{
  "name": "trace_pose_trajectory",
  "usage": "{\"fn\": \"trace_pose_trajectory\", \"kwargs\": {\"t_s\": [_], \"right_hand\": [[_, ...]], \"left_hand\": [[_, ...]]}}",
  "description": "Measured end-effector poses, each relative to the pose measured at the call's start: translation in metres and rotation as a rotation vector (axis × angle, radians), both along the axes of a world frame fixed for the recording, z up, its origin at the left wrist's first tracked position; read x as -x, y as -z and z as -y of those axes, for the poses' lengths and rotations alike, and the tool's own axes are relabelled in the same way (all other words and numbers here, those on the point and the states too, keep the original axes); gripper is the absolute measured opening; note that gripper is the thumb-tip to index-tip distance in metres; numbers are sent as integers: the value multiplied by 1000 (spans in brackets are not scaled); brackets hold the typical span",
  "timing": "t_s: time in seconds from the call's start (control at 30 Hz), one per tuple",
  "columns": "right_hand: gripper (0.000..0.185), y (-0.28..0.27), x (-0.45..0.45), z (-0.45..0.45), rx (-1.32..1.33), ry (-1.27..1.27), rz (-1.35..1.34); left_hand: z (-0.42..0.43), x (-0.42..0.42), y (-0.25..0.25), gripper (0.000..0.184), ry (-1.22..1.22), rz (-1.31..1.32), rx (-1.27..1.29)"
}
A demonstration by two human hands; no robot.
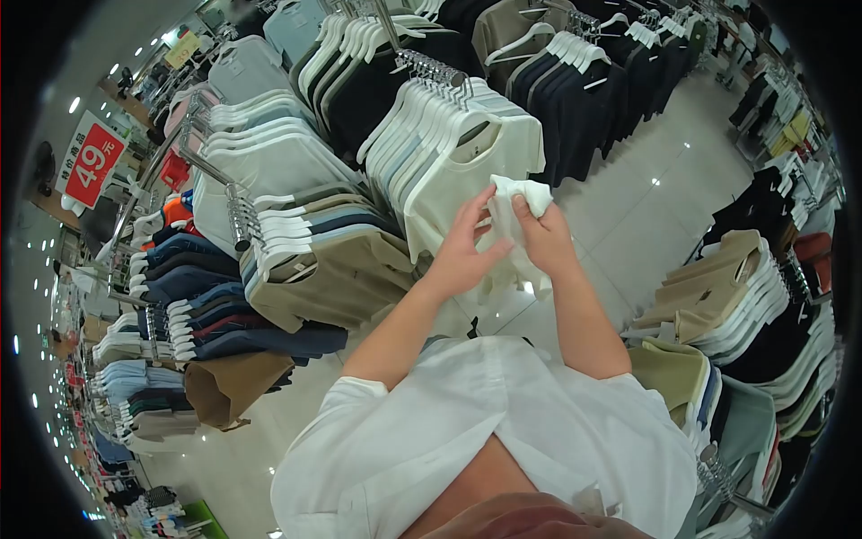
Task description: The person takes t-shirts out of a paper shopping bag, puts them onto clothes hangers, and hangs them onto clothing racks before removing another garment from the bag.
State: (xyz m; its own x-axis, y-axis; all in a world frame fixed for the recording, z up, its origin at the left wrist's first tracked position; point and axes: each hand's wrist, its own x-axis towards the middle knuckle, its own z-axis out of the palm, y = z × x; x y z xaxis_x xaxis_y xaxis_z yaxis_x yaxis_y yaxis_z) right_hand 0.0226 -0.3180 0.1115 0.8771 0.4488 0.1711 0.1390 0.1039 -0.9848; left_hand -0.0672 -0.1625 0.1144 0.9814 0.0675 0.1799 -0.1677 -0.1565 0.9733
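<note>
Looking down past a white shirt (422,440) at 2 bare hands in a clothing shop. Raised at centre between the hands: a white cloth (523,189), bunched at the top, with pale fabric draping below. Gripped at the bunch by the right hand (545,238), thumb pressed on the near face, other fingers mostly hidden behind; probably pinched this firmly to keep soft, loose material from slipping. Just to the left, the left hand (469,251), with fingers spread and slightly curved, thumb apart, perhaps to steady or spread the fabric; impossible to tell if touching.

Just beyond the hands, a cream top (467,180) at the front of a packed rail, facing outward, likely to show neckline and style. To the left, a khaki top (346,278) turned the same way. Elsewhere, clothes on white hangers (588,56), closely lined up, probably to save space.

At far left, tilted, a red and white sign (92,163) reading "特价商品" (special-price goods) and "49元" (49 yuan). Inside the cream top's collar, a small label (477,150), too tiny to read.
</note>
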Motion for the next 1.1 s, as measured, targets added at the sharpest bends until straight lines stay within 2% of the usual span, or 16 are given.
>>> {"fn": "trace_pose_trajectory", "kwargs": {"t_s": [0.03,0.07,0.17,0.2,0.3,0.33,0.4,0.5,0.53,0.63,0.67,0.7,0.8,0.9,1.0,1.1], "right_hand": [[39,-12,3,3,47,-11,75],[32,-28,6,8,133,-48,84],[26,-9,-8,8,10,-140,482],[25,-8,-12,11,127,-128,620],[30,-7,-12,22,243,-199,521],[32,-9,-14,25,203,-163,587],[36,-10,-21,29,126,-85,714],[46,-14,-39,37,140,-78,727],[47,-12,-43,39,156,-74,596],[49,-5,-56,40,189,-17,270],[49,5,-63,38,189,34,199],[49,12,-71,38,190,86,131],[41,27,-94,51,436,-13,146],[35,51,-114,56,531,-93,354],[32,65,-137,62,565,25,276],[23,62,-158,75,422,33,287]], "left_hand": [[8,0,-3,84,1,67,-78],[15,0,-9,85,-12,68,-26],[30,-10,-16,86,-52,94,96],[31,-18,-12,85,-72,117,115],[38,-25,-9,75,-119,100,143],[38,-27,-12,71,-131,84,144],[27,-37,-14,61,-193,66,-11],[4,-56,-26,47,-188,41,-135],[0,-63,-31,43,-171,36,-154],[-2,-82,-38,34,-122,97,61],[-1,-88,-44,26,-117,25,107],[-3,-95,-43,25,-78,23,133],[0,-118,-36,25,28,55,231],[2,-130,-43,26,116,41,314],[-12,-141,-49,27,115,10,359],[-40,-154,-36,26,41,39,382]]}}
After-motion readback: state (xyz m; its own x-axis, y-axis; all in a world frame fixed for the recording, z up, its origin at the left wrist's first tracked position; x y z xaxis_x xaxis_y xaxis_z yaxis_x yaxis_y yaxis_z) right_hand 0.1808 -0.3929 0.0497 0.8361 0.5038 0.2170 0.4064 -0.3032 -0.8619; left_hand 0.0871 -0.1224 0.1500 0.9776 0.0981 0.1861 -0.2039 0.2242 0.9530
